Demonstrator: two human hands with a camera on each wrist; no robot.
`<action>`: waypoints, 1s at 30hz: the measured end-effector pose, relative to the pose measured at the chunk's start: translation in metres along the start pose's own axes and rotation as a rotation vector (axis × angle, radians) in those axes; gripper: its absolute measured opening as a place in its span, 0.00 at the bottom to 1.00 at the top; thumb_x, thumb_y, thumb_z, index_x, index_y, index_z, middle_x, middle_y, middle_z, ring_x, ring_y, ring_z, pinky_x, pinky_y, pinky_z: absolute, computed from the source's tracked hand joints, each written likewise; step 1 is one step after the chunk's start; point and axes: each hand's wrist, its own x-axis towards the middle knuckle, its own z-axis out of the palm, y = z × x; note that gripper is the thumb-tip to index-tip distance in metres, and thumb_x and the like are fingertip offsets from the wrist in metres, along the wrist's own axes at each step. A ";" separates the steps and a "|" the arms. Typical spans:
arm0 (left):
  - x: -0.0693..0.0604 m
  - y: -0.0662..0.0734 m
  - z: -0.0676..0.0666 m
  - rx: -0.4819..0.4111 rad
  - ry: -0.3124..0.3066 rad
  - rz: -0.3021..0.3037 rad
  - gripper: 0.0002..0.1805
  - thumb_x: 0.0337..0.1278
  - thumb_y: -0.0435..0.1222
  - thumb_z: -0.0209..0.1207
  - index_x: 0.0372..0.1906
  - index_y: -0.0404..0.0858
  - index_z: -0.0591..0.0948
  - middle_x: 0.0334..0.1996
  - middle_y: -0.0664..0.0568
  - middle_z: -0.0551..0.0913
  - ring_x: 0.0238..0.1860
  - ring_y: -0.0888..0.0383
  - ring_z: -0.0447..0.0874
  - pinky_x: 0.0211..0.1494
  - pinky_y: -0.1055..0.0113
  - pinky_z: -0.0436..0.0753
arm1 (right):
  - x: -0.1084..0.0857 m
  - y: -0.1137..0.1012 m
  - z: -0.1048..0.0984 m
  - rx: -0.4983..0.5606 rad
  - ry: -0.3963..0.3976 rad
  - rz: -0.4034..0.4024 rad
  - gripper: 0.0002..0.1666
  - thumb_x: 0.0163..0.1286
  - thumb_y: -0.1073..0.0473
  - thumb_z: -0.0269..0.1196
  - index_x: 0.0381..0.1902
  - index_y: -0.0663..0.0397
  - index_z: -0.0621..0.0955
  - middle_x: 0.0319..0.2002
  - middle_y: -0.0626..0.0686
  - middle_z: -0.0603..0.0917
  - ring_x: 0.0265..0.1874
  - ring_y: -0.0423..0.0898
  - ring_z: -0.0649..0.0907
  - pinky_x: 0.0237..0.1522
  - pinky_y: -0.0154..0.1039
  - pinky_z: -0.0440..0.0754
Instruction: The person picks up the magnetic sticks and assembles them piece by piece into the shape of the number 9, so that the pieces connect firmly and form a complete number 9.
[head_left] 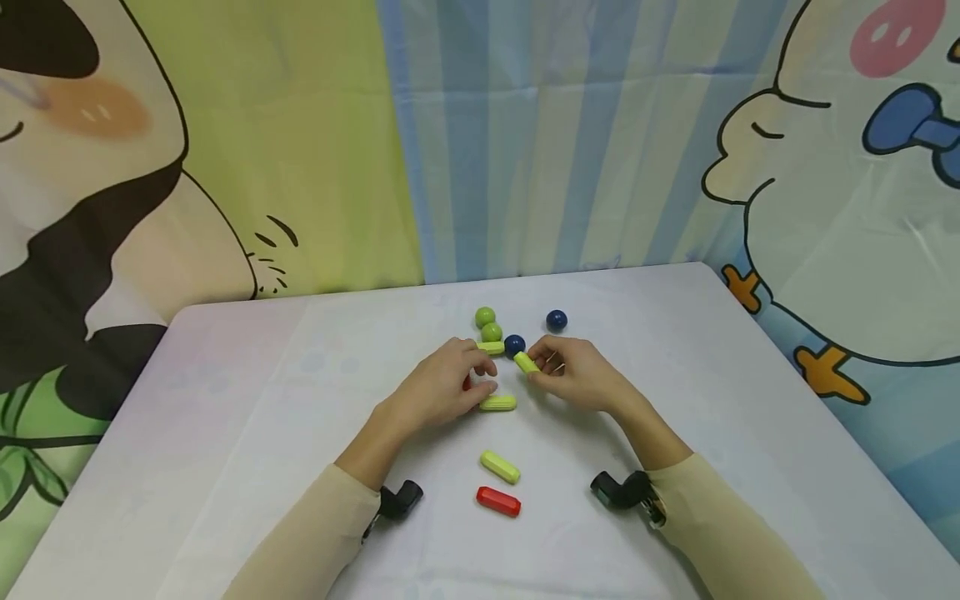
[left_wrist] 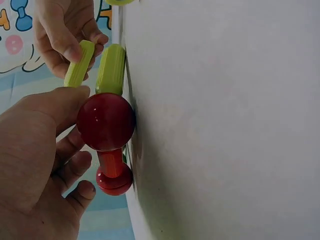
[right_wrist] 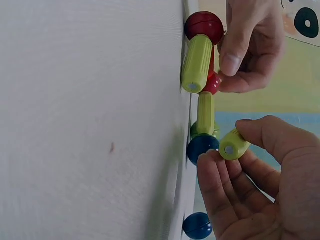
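My right hand (head_left: pixel 573 371) pinches a yellow-green rod (head_left: pixel 527 362) between thumb and fingers, one end near a blue ball (head_left: pixel 514 345). In the right wrist view that rod (right_wrist: pixel 235 144) shows a round metal spot on its end. Loosely bent, the fingers of my left hand (head_left: pixel 442 382) are beside a red ball (left_wrist: pixel 106 121); whether they touch it is unclear. A red rod (left_wrist: pixel 111 162) lies between this ball and a second red ball (left_wrist: pixel 115 182). One yellow-green rod (head_left: pixel 498 403) extends from the nearer red ball, another (right_wrist: pixel 205 112) between the farther one and the blue ball.
Two green balls (head_left: pixel 485 317) (head_left: pixel 491 332) sit beyond the hands, with a separate blue ball (head_left: pixel 557 321) to their right. Nearer on the white table (head_left: pixel 300 500) lie a yellow-green rod (head_left: pixel 500 467) and a red rod (head_left: pixel 498 502). Printed curtains hang behind.
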 end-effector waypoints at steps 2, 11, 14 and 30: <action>0.004 -0.001 0.000 0.023 0.025 0.002 0.09 0.66 0.43 0.66 0.48 0.47 0.86 0.45 0.57 0.80 0.45 0.60 0.73 0.47 0.64 0.78 | 0.001 0.001 0.001 -0.006 0.009 0.007 0.12 0.67 0.58 0.69 0.47 0.54 0.83 0.36 0.49 0.84 0.37 0.44 0.82 0.41 0.40 0.81; 0.027 -0.008 0.001 0.142 0.114 -0.013 0.13 0.64 0.40 0.67 0.51 0.47 0.85 0.52 0.54 0.81 0.50 0.52 0.74 0.54 0.57 0.76 | 0.007 0.005 0.003 -0.002 0.018 0.088 0.12 0.66 0.56 0.70 0.45 0.54 0.84 0.37 0.50 0.84 0.36 0.46 0.82 0.37 0.38 0.81; 0.032 -0.008 0.002 0.171 0.106 -0.054 0.13 0.64 0.41 0.67 0.52 0.48 0.85 0.53 0.54 0.81 0.52 0.51 0.74 0.56 0.54 0.74 | 0.007 0.003 0.004 -0.003 0.014 0.111 0.12 0.66 0.55 0.69 0.45 0.55 0.84 0.37 0.51 0.84 0.36 0.46 0.81 0.36 0.37 0.80; 0.042 -0.009 0.003 0.222 0.056 -0.173 0.15 0.63 0.42 0.68 0.54 0.51 0.84 0.49 0.56 0.84 0.50 0.52 0.74 0.52 0.55 0.69 | 0.011 -0.004 0.011 0.082 -0.012 0.252 0.13 0.66 0.53 0.66 0.42 0.56 0.85 0.30 0.49 0.87 0.25 0.42 0.86 0.32 0.36 0.82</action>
